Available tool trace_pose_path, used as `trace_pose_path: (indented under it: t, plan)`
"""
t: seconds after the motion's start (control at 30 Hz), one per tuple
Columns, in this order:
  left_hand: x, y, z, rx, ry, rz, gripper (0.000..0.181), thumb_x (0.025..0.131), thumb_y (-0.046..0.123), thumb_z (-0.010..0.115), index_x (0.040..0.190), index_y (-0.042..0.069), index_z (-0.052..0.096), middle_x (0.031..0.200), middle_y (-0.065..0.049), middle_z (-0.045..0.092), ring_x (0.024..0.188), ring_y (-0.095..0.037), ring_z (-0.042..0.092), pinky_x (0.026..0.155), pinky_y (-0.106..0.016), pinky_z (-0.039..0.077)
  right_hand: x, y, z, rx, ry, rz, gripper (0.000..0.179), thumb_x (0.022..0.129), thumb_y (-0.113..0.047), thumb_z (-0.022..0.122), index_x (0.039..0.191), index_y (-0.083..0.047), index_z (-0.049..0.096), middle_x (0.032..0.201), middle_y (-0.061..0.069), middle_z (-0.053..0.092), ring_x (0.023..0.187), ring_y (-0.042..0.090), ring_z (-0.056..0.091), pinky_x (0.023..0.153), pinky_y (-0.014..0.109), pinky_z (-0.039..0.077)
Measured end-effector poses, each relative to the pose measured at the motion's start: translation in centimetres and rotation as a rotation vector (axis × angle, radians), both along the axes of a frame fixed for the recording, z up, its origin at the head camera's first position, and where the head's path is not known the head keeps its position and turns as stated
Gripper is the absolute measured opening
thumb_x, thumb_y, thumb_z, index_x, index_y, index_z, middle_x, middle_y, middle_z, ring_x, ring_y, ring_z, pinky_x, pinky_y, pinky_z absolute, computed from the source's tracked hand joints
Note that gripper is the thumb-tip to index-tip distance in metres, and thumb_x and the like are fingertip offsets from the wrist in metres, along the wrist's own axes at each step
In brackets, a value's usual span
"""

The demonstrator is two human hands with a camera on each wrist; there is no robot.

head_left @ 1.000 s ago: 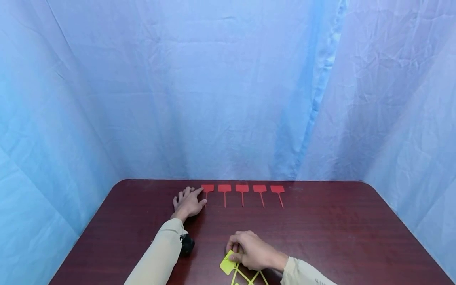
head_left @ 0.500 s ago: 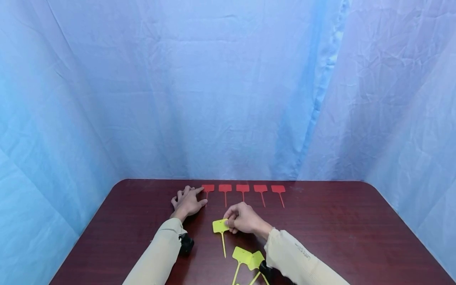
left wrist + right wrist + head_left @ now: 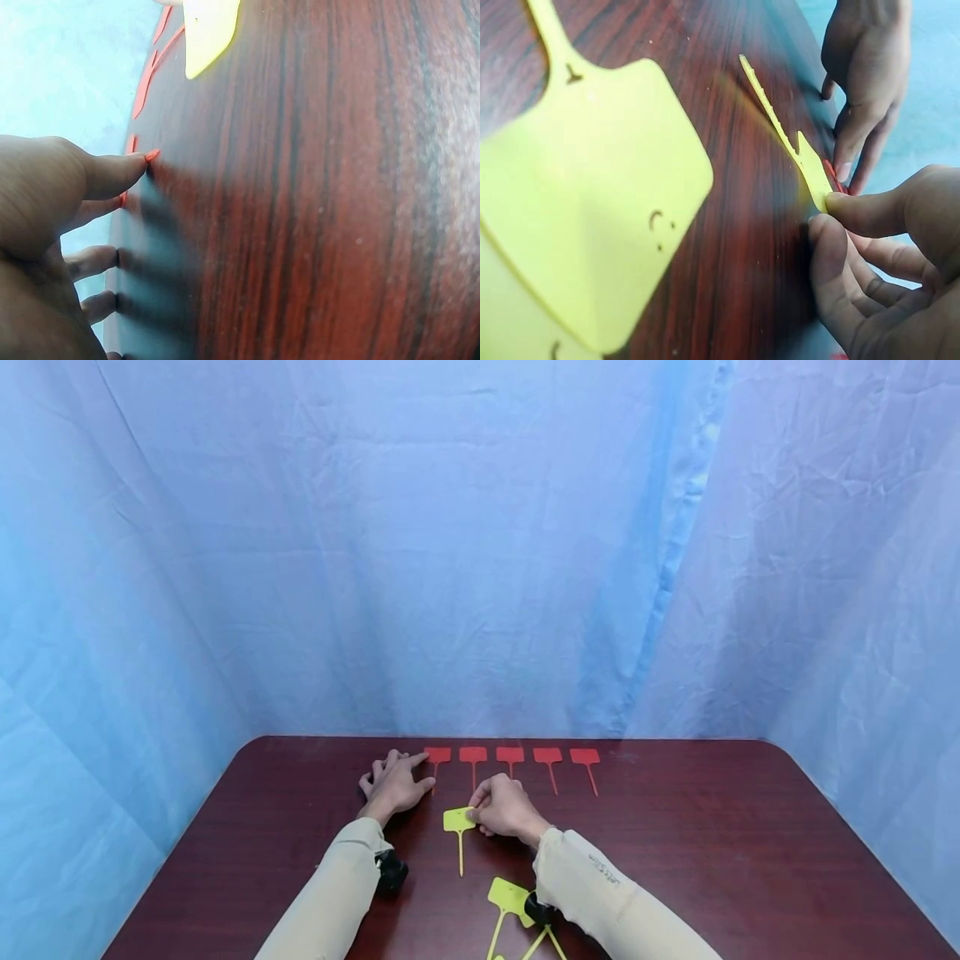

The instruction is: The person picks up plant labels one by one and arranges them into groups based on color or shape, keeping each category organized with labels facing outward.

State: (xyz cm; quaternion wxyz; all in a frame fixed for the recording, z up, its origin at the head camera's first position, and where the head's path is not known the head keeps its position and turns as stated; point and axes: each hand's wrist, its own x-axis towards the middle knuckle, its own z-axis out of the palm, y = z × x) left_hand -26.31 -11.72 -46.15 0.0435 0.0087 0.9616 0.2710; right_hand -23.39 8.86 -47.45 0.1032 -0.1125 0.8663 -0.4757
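Observation:
In the head view my right hand (image 3: 508,808) pinches a yellow T-shaped plant label (image 3: 455,820) by the right side of its head, the stem toward me. The right wrist view shows this yellow label (image 3: 810,169) edge-on between thumb and fingertips, close over the table. My left hand (image 3: 397,787) rests at the far left of a row of red plant labels, fingers spread. Its index fingertip touches the head of the leftmost red label (image 3: 441,755); in the left wrist view the thumb is at the red stem tip (image 3: 153,155).
More red labels (image 3: 510,754) lie in a line along the far edge of the dark wooden table (image 3: 697,843). Several yellow labels (image 3: 506,896) overlap near the front, partly under the right wrist camera (image 3: 538,910). Blue cloth (image 3: 480,552) hangs around the table.
My right hand has lifted one yellow label from the front pile and carried it forward and slightly left, turning its stem toward me. My left hand has stayed put.

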Motion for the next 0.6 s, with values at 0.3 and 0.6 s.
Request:
trace_pose_path:
  t: [0.3,0.6]
  plan:
    - [0.1,0.0,-0.2,0.045,0.014,0.010,0.052,0.100,0.024,0.066,0.150,0.018,0.055,0.148,-0.020,0.043,0.132,-0.050,0.033,0.108,-0.074,0.014,0.1,-0.1,0.1,0.029,0.004,-0.022,0.010,0.088,-0.003,0.076,0.082,-0.005,0.068,0.068,0.005,0.067,0.051,0.016,0.063,0.050,0.032,0.055]
    - [0.9,-0.7,-0.1,0.080,0.050,-0.041,0.051,0.100,0.024,0.066,0.150,0.017,0.054,0.151,-0.020,0.044,0.136,-0.050,0.034,0.108,-0.076,0.014,1.0,1.3,0.5,0.039,0.024,0.004,0.007,0.092,-0.007,0.074,0.090,-0.006,0.068,0.075,0.004,0.067,0.059,0.019,0.065,0.057,0.032,0.055]
